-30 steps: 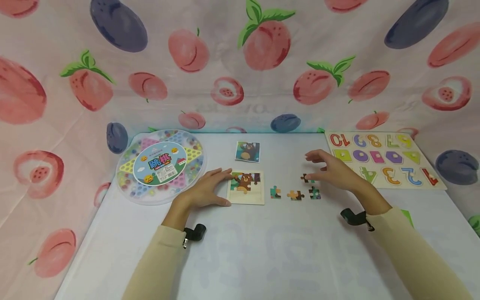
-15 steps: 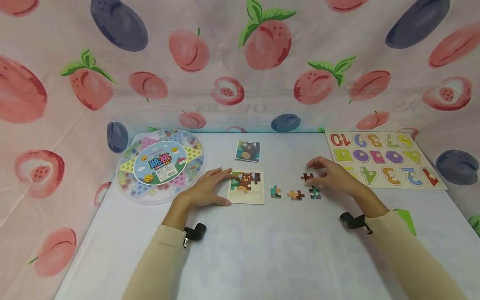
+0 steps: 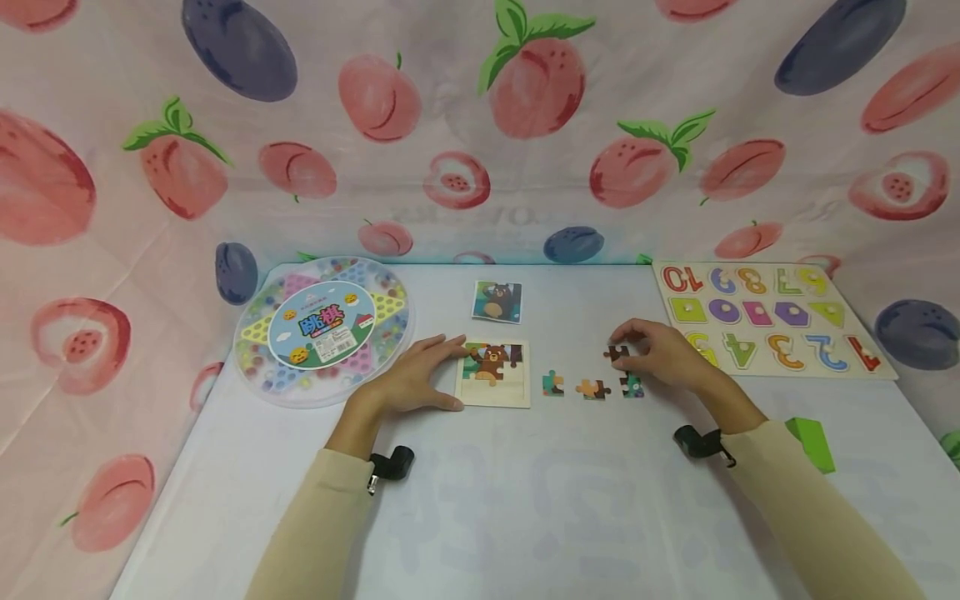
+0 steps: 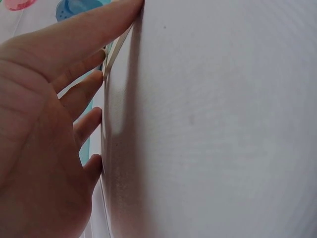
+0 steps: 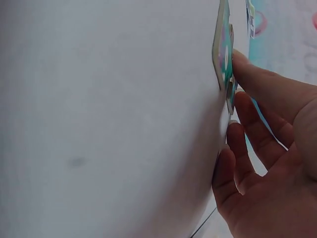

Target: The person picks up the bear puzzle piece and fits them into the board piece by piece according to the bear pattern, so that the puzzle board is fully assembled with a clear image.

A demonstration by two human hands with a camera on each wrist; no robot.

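A shallow wooden jigsaw tray (image 3: pixel 493 395) lies mid-table in the head view, with a partly assembled bear picture in its upper part. My left hand (image 3: pixel 408 377) rests at its left side, fingers fairly straight, with the index finger at the upper left corner and the thumb by the lower left one. To the right, my right hand (image 3: pixel 660 357) pinches a dark brown jigsaw piece (image 3: pixel 615 353) between thumb and fingers. A dark green piece (image 3: pixel 633 387) lies just below that thumb. Further left are a brown and tan piece (image 3: pixel 594 390) and a teal piece (image 3: pixel 552 384).
A small bear picture card (image 3: pixel 497 301) lies behind the tray. Back left is a round Chinese checkers set (image 3: pixel 318 329); back right, a wooden number and shape board (image 3: pixel 772 321). A green block (image 3: pixel 813 444) sits beside the right sleeve.
My right hand has come down and slightly left, its thumb and fingers drawing in around the dark brown piece. My left hand stays in place at the tray.
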